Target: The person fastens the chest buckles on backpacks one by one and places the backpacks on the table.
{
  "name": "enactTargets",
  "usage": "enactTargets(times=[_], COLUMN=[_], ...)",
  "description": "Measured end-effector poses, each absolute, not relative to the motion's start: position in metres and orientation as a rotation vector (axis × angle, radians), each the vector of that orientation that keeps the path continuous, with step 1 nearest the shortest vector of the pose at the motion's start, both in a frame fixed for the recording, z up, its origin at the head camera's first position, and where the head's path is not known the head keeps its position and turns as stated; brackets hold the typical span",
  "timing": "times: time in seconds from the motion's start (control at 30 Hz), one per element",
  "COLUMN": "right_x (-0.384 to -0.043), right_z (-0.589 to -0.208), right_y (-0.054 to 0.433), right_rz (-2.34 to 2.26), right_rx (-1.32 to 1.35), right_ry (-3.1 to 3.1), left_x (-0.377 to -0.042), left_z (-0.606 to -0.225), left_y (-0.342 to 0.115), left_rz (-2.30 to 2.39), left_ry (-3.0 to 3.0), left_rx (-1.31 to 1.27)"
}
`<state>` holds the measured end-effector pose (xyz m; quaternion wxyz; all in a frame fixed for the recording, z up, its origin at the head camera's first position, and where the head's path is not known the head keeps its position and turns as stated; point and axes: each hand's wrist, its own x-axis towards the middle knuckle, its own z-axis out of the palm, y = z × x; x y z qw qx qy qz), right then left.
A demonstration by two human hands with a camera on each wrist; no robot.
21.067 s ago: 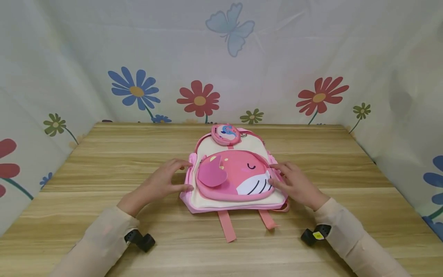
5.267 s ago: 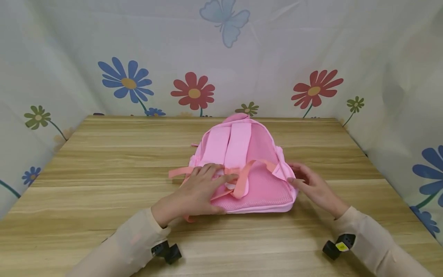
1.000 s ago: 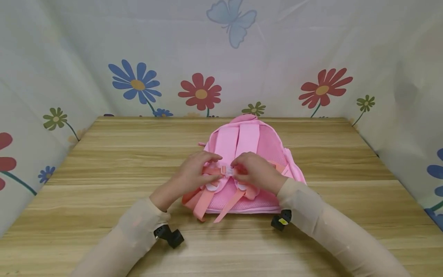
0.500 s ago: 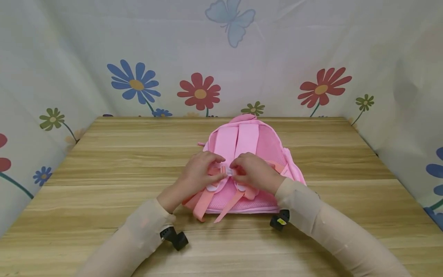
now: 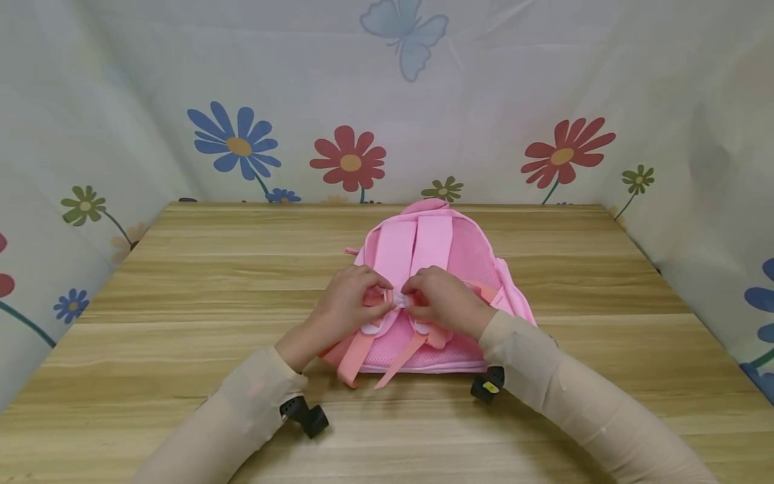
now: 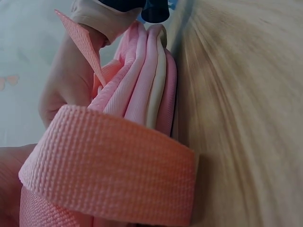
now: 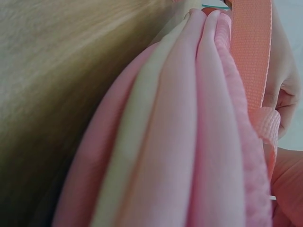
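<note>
A pink backpack (image 5: 478,249) lies front down, its mesh back and two shoulder straps (image 5: 396,249) facing up. At the middle of the back, in the head view, sits a pale plastic buckle (image 5: 400,300) on coral webbing. My left hand (image 5: 345,302) pinches the buckle's left end between thumb and fingers. From the other side my right hand (image 5: 446,300) pinches its right end. Fingers partly cover the buckle. A loop of coral webbing (image 6: 109,165) fills the left wrist view's front. The right wrist view shows the bag's layered side (image 7: 180,142) and another webbing strap (image 7: 251,52).
The bag rests on a wood-grain table (image 5: 242,249). Two loose webbing ends (image 5: 357,359) hang toward the near edge of the bag. Behind and at both sides stands a white curtain (image 5: 471,94) printed with flowers and a butterfly.
The backpack was front up with its whale pocket showing, then turned over. Both hands came together at the buckle. In the last second my left hand slid slightly right, closer to my right hand.
</note>
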<state>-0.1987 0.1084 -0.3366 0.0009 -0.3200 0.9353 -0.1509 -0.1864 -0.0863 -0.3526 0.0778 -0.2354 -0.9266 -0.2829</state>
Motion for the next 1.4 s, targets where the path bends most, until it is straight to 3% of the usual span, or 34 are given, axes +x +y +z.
enactTargets(times=[1.4], right_x=[-0.187], right_z=[-0.327], right_y=[0.128], right_rz=[-0.690], right_rx=[-0.944], right_ry=[2.918], left_x=[-0.183], left_z=[-0.343], left_y=[-0.092], left_rz=[-1.011], left_ry=[-2.738], left_rx=[-0.676])
